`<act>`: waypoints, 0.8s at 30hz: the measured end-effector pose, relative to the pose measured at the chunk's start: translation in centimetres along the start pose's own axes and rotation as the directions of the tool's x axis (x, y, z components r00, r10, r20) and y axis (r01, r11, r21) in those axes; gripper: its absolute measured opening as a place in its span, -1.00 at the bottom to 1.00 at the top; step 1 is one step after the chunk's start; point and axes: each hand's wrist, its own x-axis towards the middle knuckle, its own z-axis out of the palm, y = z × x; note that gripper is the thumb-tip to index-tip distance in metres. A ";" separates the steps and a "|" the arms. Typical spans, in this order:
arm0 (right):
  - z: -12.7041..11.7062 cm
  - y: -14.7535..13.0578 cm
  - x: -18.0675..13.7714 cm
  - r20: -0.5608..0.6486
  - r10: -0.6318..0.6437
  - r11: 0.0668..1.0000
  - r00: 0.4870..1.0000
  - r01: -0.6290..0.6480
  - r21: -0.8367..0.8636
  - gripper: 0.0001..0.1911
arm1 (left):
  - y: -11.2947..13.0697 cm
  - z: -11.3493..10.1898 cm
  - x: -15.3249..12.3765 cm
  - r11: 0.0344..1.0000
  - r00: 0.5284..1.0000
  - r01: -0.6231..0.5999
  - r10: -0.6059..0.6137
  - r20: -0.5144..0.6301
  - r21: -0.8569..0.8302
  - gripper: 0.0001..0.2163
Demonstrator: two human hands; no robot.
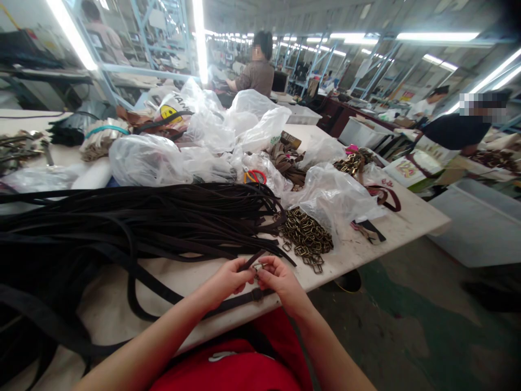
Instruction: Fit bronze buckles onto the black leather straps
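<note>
Near the table's front edge my two hands meet, fingers closed. My left hand (233, 278) pinches the end of a dark strap (253, 260). Between its fingers and those of my right hand (280, 278) sits a small metal buckle (258, 266), partly covered by fingertips. My right hand grips this buckle. Just below, a dark strap with a slider (256, 294) on it runs along the table edge. A large bundle of long black straps (195, 217) lies to the left. Right of it is a heap of brass-coloured metal buckles (307, 233).
Clear plastic bags (252, 122) pile up across the back of the table (401, 228). Orange-red handled scissors (255, 176) lie among them. A white bin (480, 222) stands on the floor at right. One person (258, 68) works behind, another (458, 127) at right.
</note>
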 end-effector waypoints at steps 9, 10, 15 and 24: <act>-0.8 0.0 0.5 -0.158 -0.042 0.986 0.987 0.066 0.151 -0.69 | 1.9 0.0 -1.6 0.999 0.998 -0.026 0.023 0.065 0.047 -0.59; -0.7 0.0 0.4 -0.195 -0.019 0.972 0.981 0.063 0.225 -0.65 | 1.9 0.0 -1.7 0.999 0.997 -0.014 0.011 0.081 0.035 -0.56; -0.1 -0.7 0.1 -0.279 0.028 0.894 0.960 0.101 0.436 -0.61 | 0.9 0.8 -1.2 0.996 0.997 0.063 -0.060 0.054 -0.059 -0.62; -0.2 0.7 0.5 -0.256 0.164 0.834 0.953 0.004 0.551 -0.63 | 0.0 1.4 -0.3 0.976 0.997 -0.080 0.082 -0.001 0.202 -0.71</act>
